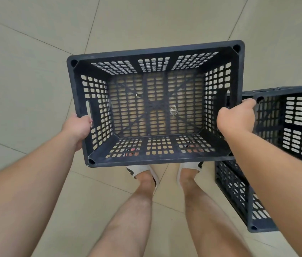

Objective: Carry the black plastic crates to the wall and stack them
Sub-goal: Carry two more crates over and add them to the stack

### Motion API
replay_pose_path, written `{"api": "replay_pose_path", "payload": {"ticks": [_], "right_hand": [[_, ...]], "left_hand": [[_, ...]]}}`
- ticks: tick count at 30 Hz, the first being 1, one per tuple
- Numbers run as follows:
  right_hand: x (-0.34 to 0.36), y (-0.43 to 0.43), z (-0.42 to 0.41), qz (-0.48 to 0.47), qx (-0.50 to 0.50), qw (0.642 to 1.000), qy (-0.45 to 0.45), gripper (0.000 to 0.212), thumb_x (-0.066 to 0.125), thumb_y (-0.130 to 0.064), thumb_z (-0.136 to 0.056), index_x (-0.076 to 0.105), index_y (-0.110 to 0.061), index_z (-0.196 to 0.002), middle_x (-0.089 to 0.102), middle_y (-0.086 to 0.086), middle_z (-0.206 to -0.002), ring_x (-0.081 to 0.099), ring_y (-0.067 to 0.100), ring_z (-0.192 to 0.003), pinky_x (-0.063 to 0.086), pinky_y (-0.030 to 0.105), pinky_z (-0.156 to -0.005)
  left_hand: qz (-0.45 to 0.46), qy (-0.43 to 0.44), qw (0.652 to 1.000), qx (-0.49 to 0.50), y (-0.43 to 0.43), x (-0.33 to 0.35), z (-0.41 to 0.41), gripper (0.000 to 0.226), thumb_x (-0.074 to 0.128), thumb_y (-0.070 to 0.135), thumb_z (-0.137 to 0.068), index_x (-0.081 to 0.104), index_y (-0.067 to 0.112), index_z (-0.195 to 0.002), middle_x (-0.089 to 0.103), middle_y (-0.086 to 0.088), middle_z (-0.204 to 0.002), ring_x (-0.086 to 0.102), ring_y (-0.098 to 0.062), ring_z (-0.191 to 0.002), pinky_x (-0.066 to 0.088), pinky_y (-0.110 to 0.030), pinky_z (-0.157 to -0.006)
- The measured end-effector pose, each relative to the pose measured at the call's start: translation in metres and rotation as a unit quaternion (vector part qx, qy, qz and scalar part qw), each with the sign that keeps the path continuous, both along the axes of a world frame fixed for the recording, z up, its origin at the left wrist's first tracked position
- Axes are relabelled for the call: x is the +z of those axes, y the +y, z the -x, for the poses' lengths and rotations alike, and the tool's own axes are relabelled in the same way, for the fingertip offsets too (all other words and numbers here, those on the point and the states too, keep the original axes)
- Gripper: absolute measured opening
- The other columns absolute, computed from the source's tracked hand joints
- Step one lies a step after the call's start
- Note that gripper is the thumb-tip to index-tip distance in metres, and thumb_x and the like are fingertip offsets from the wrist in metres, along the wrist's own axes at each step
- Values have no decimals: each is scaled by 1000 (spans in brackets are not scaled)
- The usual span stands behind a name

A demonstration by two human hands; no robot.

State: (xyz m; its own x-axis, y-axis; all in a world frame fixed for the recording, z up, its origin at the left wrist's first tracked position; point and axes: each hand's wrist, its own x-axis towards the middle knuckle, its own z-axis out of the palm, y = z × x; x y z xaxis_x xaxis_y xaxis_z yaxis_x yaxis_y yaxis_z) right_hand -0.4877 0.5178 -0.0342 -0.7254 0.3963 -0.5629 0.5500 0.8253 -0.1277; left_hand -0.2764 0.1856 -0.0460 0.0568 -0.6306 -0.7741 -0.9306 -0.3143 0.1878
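Observation:
A black perforated plastic crate (155, 52) hangs in the air in front of me, open side up, above my feet. My left hand (77, 127) grips its left wall at the handle slot. My right hand (236, 117) grips its right wall, fingers curled over the rim. The crate is empty apart from a small scrap on its bottom grid. A second black crate (295, 127) stands on the floor at the right, partly hidden behind my right forearm and cut off by the frame edge.
Pale tiled floor (35, 71) spreads to the left and ahead. My legs and white shoes (141, 171) stand just below the held crate. No wall shows in view.

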Motion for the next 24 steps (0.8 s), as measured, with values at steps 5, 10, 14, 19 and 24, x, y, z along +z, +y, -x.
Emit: {"api": "replay_pose_path", "payload": {"ticks": [5, 10, 14, 19, 24], "right_hand": [[-13, 9, 10, 80, -20, 996, -42, 38, 58, -22, -92, 59, -13, -129, 66, 7, -120, 63, 32, -108, 54, 44, -93], [-14, 11, 17, 116, -50, 990, -69, 35, 58, -22, -97, 61, -17, -132, 67, 4, -121, 65, 29, -107, 53, 42, -93], [11, 3, 16, 129, -41, 988, -72, 30, 54, -21, -100, 63, -10, -127, 68, 8, -115, 66, 29, -104, 48, 38, -83], [73, -14, 17, 168, -46, 981, -88, 39, 59, -15, -92, 61, 4, -126, 63, 10, -98, 61, 18, -74, 52, 29, -63], [164, -27, 10, 164, -34, 981, -92, 30, 50, -25, -104, 61, -6, -125, 66, 6, -106, 59, 14, -75, 47, 29, -69]], "left_hand": [[1, 39, 999, 20, -12, 1, -5, 14, 45, 17, -102, 56, 23, -96, 66, -1, -95, 62, -16, -83, 52, -32, -79], [-5, 47, 999, 10, -19, 9, -3, 20, 41, 15, -104, 54, 24, -91, 66, -7, -107, 62, -20, -90, 57, -39, -86], [9, 48, 999, 8, -31, 41, -10, 14, 42, 21, -104, 55, 19, -100, 69, -8, -109, 66, -22, -95, 55, -45, -98], [14, 72, 997, 5, -49, 123, -24, 18, 42, 26, -103, 57, 25, -94, 70, -6, -110, 68, -22, -104, 53, -49, -101], [26, 105, 993, 39, -56, 210, -46, 23, 43, 30, -104, 59, 18, -114, 69, -5, -103, 67, -20, -94, 55, -48, -98]]}}
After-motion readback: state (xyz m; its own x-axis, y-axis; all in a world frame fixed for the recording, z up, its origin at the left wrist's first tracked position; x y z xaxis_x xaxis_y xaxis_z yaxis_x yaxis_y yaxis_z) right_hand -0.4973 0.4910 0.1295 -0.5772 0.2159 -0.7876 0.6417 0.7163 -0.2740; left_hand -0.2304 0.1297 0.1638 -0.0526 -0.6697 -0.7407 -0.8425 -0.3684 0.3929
